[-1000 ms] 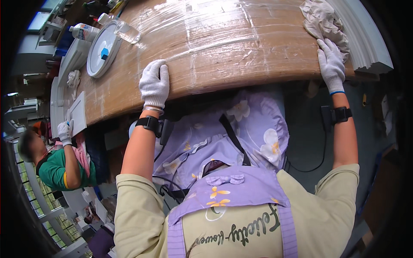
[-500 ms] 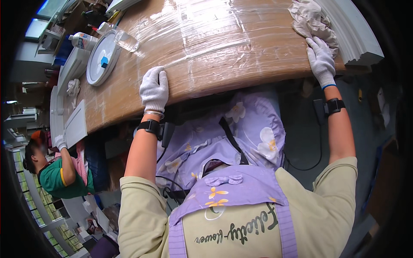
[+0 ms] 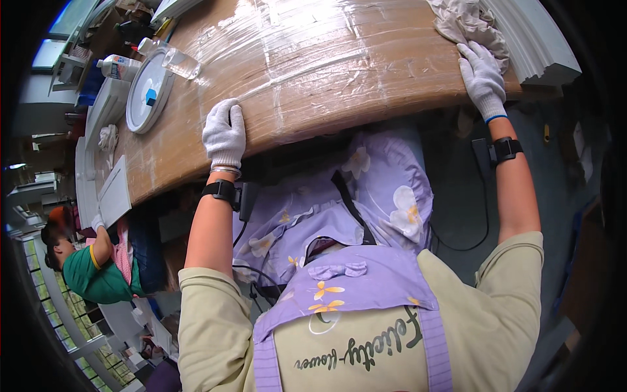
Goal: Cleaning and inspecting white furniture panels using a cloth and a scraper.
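Both my hands wear white knit gloves and rest on the near side of a brown table (image 3: 294, 111) wrapped in clear film. My left hand (image 3: 224, 132) lies at the table's edge with its fingers curled together, and nothing shows in it. Farther right, my right hand (image 3: 483, 78) is flat with its fingers stretched out. Its fingertips touch or lie just beside a crumpled off-white cloth (image 3: 467, 25) near the table's right side.
A white moulded length (image 3: 532, 42) runs along the right side. At left are a round white lid (image 3: 139, 108) with a blue block (image 3: 151, 97), a clear container (image 3: 181, 63), a white bottle (image 3: 119, 68) and a white panel (image 3: 115, 193). A co-worker in green (image 3: 98, 274) works beyond.
The view has shifted slightly, and the table sits a little higher and farther left in it. Both hands keep their places on the table. The co-worker's gloved hand has moved slightly.
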Motion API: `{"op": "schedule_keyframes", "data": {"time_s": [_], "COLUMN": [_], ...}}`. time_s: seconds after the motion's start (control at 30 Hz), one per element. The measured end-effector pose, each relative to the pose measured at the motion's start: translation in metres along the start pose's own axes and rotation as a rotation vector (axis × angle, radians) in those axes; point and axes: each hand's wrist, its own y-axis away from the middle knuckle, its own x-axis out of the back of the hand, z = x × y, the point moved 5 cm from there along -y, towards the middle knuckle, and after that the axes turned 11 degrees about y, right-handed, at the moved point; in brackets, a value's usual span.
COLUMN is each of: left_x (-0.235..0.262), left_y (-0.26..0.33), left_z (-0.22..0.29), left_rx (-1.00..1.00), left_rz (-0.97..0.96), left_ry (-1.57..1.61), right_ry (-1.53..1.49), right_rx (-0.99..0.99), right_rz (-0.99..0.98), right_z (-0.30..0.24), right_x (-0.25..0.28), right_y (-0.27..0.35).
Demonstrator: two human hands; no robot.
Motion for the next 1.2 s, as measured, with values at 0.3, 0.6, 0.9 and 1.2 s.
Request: {"op": "schedule_keyframes", "data": {"time_s": [0.3, 0.6, 0.9, 1.2], "left_x": [-0.004, -0.008, -0.007, -0.008], "left_y": [0.002, -0.002, 0.001, 0.002], "left_z": [0.002, -0.004, -0.005, -0.002], "left_rx": [-0.003, 0.044, 0.038, 0.022], "left_rz": [-0.025, -0.03, -0.044, -0.067], "left_ry": [0.01, 0.023, -0.023, -0.029], "right_ry": [0.056, -0.037, -0.062, -0.068], "right_rx": [0.045, 0.1, 0.09, 0.039], "right_rz": [0.008, 0.227, 0.237, 0.212], "right_z": [0.007, -0.009, -0.013, -0.017], "right_x": [-0.004, 0.031, 0.03, 0.034], "right_y": [0.003, -0.005, 0.0, 0.0]}}
